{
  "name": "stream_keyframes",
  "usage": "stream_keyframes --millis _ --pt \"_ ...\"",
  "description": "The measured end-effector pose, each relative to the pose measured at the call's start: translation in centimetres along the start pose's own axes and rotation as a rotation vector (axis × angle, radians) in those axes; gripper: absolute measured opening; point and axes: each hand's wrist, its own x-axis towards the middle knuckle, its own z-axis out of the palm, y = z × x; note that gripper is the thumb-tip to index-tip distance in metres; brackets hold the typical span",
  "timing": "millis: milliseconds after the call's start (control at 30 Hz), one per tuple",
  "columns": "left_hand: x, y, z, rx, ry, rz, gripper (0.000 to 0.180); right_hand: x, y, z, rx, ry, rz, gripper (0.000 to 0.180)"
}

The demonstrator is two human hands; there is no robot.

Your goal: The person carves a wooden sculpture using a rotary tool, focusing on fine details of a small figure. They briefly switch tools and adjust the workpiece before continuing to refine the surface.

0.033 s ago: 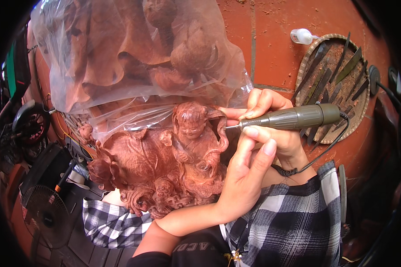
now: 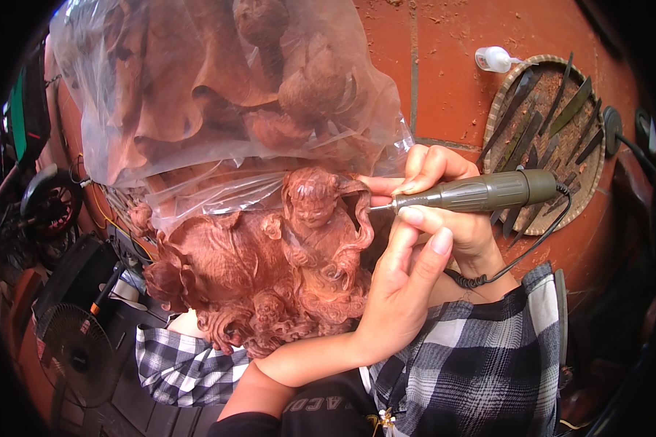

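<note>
A reddish-brown wood carving (image 2: 226,251) stands before me, with a small smiling figure (image 2: 313,200) at its right side. In my right hand (image 2: 444,167) is a green rotary carving tool (image 2: 481,191), held level between fingers above and thumb below. Its thin metal bit meets, or nearly meets, the carved ribbon beside the figure's head. My left hand (image 2: 397,298) comes across from the lower left below the tool, its thumb extended and its fingertips against my right thumb. Part of its fingers is hidden.
Clear plastic sheeting (image 2: 146,95) covers a larger carving behind. A round woven tray (image 2: 598,164) with several dark blades lies at right, beside a small white bottle (image 2: 493,60). The tool's coiled cord (image 2: 514,262) hangs near my right wrist. A fan (image 2: 76,357) stands at lower left.
</note>
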Motion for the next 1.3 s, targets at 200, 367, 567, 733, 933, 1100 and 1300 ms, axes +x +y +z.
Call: stream_keyframes --millis 200,367,567,733,933,1100,1300 --pt "0.2 -0.8 -0.7 0.048 -0.045 -0.009 0.038 -0.1 0.0 0.0 0.098 0.018 -0.011 0.012" --pt "-0.1 -0.3 -0.6 0.013 -0.014 0.013 0.04 0.0 0.4 0.1 0.018 0.007 -0.01 0.013" --pt "0.1 0.3 0.1 -0.013 0.025 -0.005 0.041 0.1 0.2 0.1 -0.021 0.021 -0.027 0.013" --pt "0.2 -0.4 -0.5 0.026 0.001 0.016 0.039 0.1 0.6 -0.1 0.009 0.003 -0.049 0.011" --pt "0.3 -0.6 -0.6 0.034 -0.012 -0.016 0.041 0.0 0.1 0.2 0.065 0.059 0.02 0.015" --pt "0.1 -0.4 -0.7 0.041 -0.035 -0.017 0.042 0.0 0.5 0.1 0.081 0.018 -0.031 0.014" --pt "0.0 0.0 -0.1 0.018 0.027 -0.004 0.043 0.0 0.7 0.0 0.011 0.012 -0.025 0.013"
